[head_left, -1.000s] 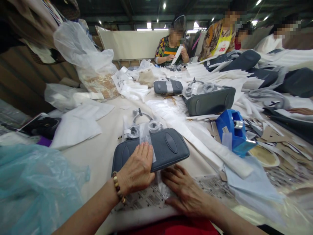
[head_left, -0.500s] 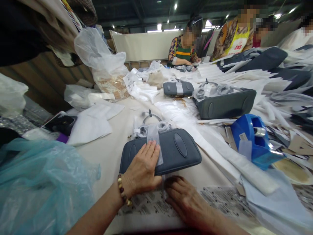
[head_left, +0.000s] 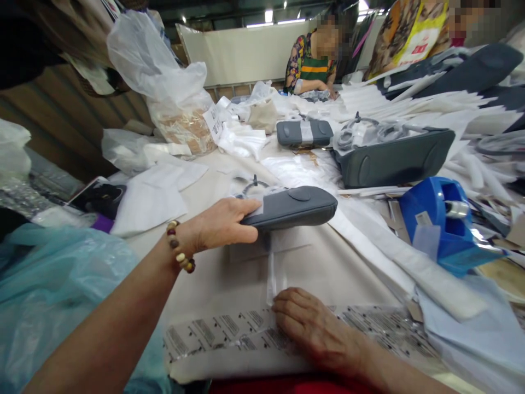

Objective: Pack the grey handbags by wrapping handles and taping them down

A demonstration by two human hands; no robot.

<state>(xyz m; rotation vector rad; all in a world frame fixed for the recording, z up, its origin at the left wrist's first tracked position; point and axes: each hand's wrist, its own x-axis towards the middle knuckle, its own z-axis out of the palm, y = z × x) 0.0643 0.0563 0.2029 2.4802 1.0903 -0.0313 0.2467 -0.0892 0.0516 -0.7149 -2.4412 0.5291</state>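
Observation:
My left hand [head_left: 221,225], a beaded bracelet at its wrist, grips the left end of a dark grey padded piece [head_left: 301,207], thumb at the near edge and fingers over the top. The piece is tilted above the table and has an oval patch on it. A coiled grey cord [head_left: 254,187] shows just behind it. From under the piece a clear strip [head_left: 272,273], like tape or plastic film, runs down to my right hand [head_left: 314,328]. That hand is closed on the strip's lower end, near the table's front edge; its fingertips are partly hidden.
A printed band [head_left: 221,331] lines the table's front edge. Right stands a blue tape dispenser [head_left: 441,219] beside white foam strips [head_left: 426,268]. Behind are two more grey pieces [head_left: 396,156], [head_left: 287,134]. A teal plastic bag [head_left: 74,295] lies left. A co-worker [head_left: 314,65] works across the table.
My left hand has lifted and tilted the padded piece away from me, shifting from its top to its left end. More of the clear strip shows between the piece and my right hand.

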